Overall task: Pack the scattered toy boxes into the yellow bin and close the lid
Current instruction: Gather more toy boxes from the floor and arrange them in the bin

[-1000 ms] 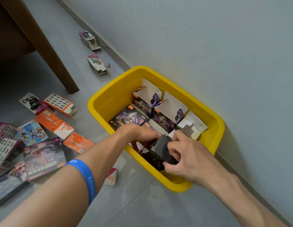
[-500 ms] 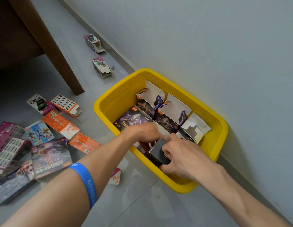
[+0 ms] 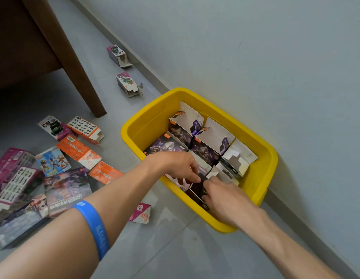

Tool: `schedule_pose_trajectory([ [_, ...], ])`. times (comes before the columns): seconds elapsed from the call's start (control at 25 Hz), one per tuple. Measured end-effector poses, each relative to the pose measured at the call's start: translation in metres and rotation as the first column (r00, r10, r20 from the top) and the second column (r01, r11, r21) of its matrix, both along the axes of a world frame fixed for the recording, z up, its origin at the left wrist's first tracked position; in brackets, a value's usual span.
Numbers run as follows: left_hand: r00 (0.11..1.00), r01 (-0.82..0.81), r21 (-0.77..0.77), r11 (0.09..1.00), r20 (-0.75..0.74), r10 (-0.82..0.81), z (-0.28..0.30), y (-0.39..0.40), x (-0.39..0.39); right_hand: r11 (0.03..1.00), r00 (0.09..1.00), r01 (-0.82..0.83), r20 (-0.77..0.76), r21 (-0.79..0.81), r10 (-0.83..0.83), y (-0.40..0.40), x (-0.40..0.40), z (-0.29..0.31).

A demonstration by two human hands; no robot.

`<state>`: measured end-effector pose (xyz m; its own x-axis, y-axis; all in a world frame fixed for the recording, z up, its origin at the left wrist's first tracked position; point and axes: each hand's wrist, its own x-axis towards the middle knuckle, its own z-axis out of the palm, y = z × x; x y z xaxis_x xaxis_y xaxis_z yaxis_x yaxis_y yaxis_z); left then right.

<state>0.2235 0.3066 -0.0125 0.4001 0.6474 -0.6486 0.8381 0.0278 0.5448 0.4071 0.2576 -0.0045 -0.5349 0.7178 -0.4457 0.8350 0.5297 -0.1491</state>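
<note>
Nearest the camera, the left forearm, wearing a blue wristband (image 3: 96,228), and the right forearm reach forward into the yellow bin (image 3: 153,115), which stands on the grey floor (image 3: 175,248) against the wall (image 3: 275,57). Both hands meet over the near corner of the bin: the right hand (image 3: 225,198) curls its fingers around a black toy box (image 3: 197,190) standing on edge there, and the left hand (image 3: 179,166) pinches the same box from the other side with bent fingers. Behind them, inside the bin, several purple boxes with open white flaps (image 3: 213,135) stand in rows. Just beside the bin's near wall lies a small pink box (image 3: 141,213); farther left, a scatter of orange, purple and magenta boxes (image 3: 78,152) covers the floor. Beyond these stands a brown table leg (image 3: 74,63), and two small boxes (image 3: 127,84) lie along the skirting
</note>
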Motion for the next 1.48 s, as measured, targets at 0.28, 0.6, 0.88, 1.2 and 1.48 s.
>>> schedule_pose_trajectory([
  [0.28, 0.99, 0.09, 0.449, 0.889, -0.135, -0.032, 0.013, -0.025, -0.037, 0.987, 0.957, 0.162, -0.242, -0.017, -0.161, -0.005, 0.014, -0.002],
  [0.6, 0.976, 0.103, 0.613, 0.783, -0.214, 0.04, 0.003, -0.041, -0.04, 0.952, 0.734, 0.303, -0.644, 0.028, -0.215, -0.011, 0.02, 0.026],
  [0.88, 0.967, 0.084, 0.436, 0.896, -0.253, 0.032, 0.008, -0.034, -0.039, 0.831, 0.478, 0.534, -0.756, -0.156, -0.448, 0.022, 0.05, 0.064],
  [1.2, 0.949, 0.262, 0.209, 0.942, -0.232, -0.213, -0.002, -0.027, 0.032, 0.699, 0.266, 0.646, -0.768, -0.306, -0.582, 0.016, 0.072, 0.057],
  [1.48, 0.977, 0.204, 0.252, 0.946, -0.111, -0.181, -0.02, -0.017, 0.05, 0.766, 0.299, 0.58, -0.802, -0.278, -0.518, 0.006, 0.09, 0.056],
])
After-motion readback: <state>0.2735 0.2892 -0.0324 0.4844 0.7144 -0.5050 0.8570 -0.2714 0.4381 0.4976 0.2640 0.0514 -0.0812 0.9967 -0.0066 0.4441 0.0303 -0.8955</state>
